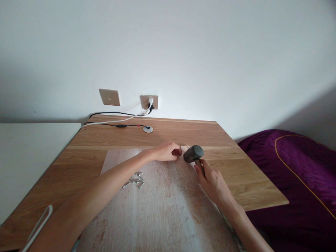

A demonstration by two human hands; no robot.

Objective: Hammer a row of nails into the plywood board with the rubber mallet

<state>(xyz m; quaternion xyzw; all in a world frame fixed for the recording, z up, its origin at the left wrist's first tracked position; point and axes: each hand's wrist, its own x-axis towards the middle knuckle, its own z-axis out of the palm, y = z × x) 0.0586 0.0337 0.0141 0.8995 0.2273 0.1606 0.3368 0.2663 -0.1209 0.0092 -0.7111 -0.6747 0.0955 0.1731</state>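
Note:
Over the far part of a pale wood-patterned board (162, 210), my left hand (168, 152) is closed in a pinch on a small nail, mostly hidden by the fingers. My right hand (214, 180) grips the handle of a hammer (193, 154) with a thick dark grey head. The hammer head is tilted, just right of my left fingertips and apart from them. Several silver nails (135, 181) lie in a loose pile on the board, beside my left forearm.
Beneath the board is a wooden table (252, 182). Cables (112, 123) run along its back edge to a wall socket (149, 101), near a cable grommet (147, 129). A white surface (31, 157) adjoins on the left; a purple cloth-covered seat (294, 168) stands right.

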